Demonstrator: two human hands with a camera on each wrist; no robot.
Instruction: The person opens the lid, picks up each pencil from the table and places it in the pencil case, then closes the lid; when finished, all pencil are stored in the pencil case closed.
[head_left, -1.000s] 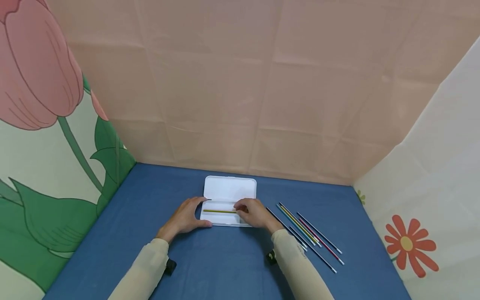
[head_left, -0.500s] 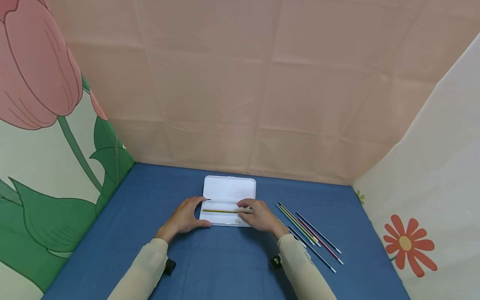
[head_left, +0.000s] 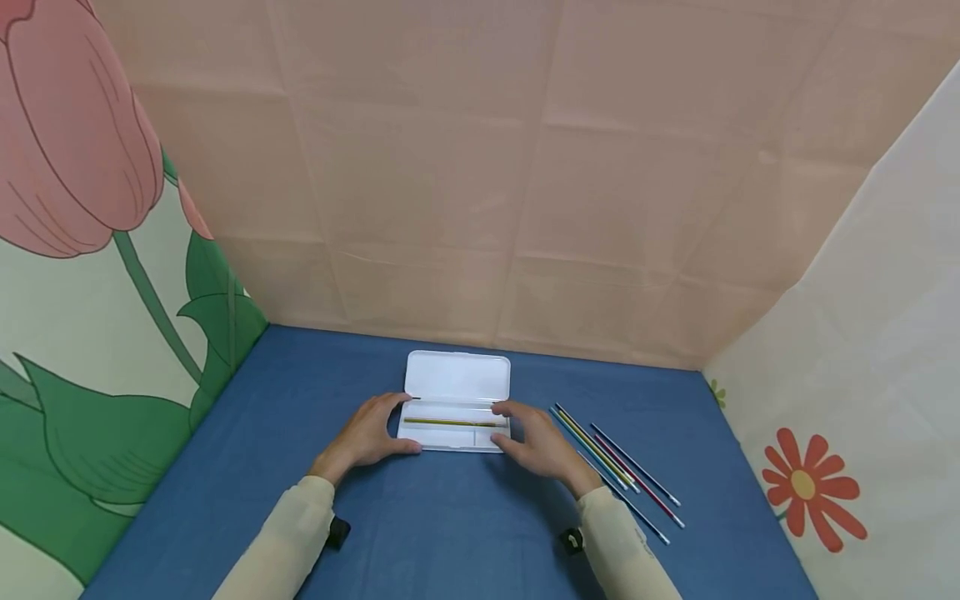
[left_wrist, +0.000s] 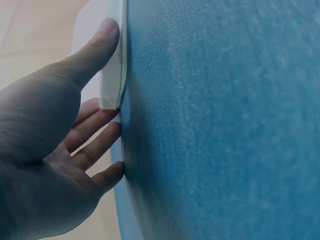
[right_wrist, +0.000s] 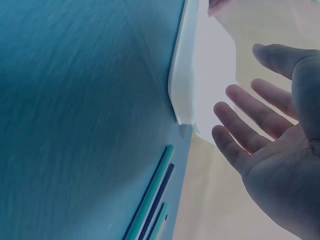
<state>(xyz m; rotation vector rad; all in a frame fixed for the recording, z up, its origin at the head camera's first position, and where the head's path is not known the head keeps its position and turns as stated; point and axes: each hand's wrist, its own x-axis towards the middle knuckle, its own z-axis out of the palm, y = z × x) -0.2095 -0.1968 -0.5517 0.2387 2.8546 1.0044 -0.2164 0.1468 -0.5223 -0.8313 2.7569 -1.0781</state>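
A white pencil case (head_left: pixel 454 442) lies on the blue table with its lid (head_left: pixel 457 375) raised at the back. Inside it, lengthwise, rests a yellow pencil (head_left: pixel 450 422). My left hand (head_left: pixel 370 432) grips the case's left end, thumb (left_wrist: pixel 102 42) on the front side and fingers round the corner. At the right end hovers my right hand (head_left: pixel 536 440), fingers spread and holding nothing. In the right wrist view its fingers (right_wrist: pixel 245 130) stand apart from the case's wall (right_wrist: pixel 184 85).
Several pencils (head_left: pixel 600 450) in blue, yellow, red and dark colours lie slanted to the right of the case, partly beside the right forearm. Blue cloth (head_left: pixel 450 525) covers the table. A beige curtain (head_left: pixel 450 183) hangs behind, with flower-printed sheets at both sides.
My right hand has let go of the yellow pencil, opened its fingers and drawn back to the right. The pencil stays in the case. My left hand has kept its place.
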